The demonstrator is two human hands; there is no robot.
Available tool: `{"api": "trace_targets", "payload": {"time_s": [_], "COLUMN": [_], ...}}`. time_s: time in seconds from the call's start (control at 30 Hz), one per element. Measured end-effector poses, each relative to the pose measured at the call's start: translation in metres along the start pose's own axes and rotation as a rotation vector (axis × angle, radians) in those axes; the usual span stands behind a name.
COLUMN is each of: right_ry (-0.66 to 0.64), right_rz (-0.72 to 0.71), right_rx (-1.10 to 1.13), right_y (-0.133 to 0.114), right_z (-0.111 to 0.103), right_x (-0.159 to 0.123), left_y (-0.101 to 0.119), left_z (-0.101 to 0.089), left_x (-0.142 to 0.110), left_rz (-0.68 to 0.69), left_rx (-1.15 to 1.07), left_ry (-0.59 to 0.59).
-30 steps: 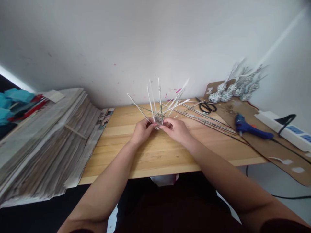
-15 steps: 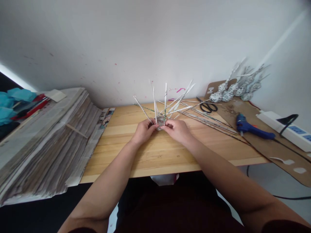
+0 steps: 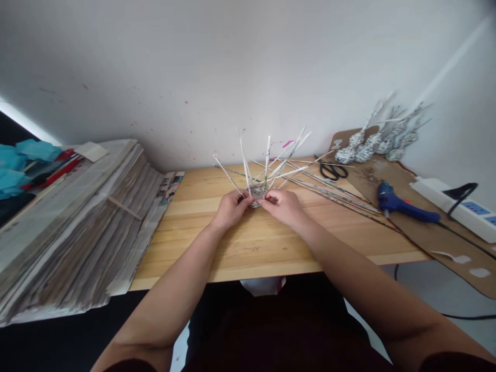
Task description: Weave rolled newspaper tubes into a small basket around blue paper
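Note:
Over the wooden table (image 3: 248,248), both hands pinch a small woven piece of rolled paper tubes (image 3: 256,193). Several thin white tubes fan up and outward from its coiled centre. My left hand (image 3: 229,209) grips its left side with fingers closed. My right hand (image 3: 283,205) holds the right side, thumb and fingers pressed on the weave. More loose paper tubes (image 3: 329,192) lie on the table just behind and to the right.
A thick stack of newspapers (image 3: 73,222) fills the left. Black scissors (image 3: 331,170), a blue glue gun (image 3: 403,206), a white power strip (image 3: 461,206) and several finished woven pieces (image 3: 372,144) sit on brown cardboard (image 3: 437,232) at the right. A white wall is close behind.
The woven piece has been turned a little between the hands, so the upright tubes fan differently. Both hands stay in nearly the same place.

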State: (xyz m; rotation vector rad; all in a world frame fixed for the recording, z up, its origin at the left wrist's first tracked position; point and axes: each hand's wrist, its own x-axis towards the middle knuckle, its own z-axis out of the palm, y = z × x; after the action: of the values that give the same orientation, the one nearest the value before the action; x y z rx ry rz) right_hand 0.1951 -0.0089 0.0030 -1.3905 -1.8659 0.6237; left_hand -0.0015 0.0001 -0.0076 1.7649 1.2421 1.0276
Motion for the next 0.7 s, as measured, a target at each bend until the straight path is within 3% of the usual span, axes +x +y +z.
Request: {"api": "trace_targets", "payload": {"time_s": [0.17,0.23,0.33,0.37,0.47,0.53,0.7], "right_ry": [0.003,0.014,0.041,0.045,0.039,0.038,0.068], "right_rz": [0.003,0.017,0.041,0.044,0.032,0.026,0.039], "right_rx": [-0.04,-0.054,-0.061,-0.06,-0.04,-0.026,-0.068], "right_y": [-0.001,-0.003,-0.004,-0.004,-0.004,-0.004,-0.003], "right_z": [0.0,-0.001,-0.001,-0.002,-0.002,-0.002,-0.002], "right_x": [0.0,0.0,0.0,0.0,0.0,0.001,0.001], "left_y": [0.004,0.01,0.021,0.025,0.031,0.034,0.032], "left_z": [0.002,0.002,0.003,0.004,0.01,0.012,0.004], "left_x": [0.001,-0.001,-0.008,-0.012,-0.021,-0.023,-0.01], "left_rz": [-0.018,0.065,0.297,0.369,0.503,0.502,0.312], "left_rx": [-0.089,-0.127,-0.113,-0.087,0.114,0.179,-0.175], "left_ry": [0.044,0.208,0.573,0.634,0.489,0.425,0.717]}}
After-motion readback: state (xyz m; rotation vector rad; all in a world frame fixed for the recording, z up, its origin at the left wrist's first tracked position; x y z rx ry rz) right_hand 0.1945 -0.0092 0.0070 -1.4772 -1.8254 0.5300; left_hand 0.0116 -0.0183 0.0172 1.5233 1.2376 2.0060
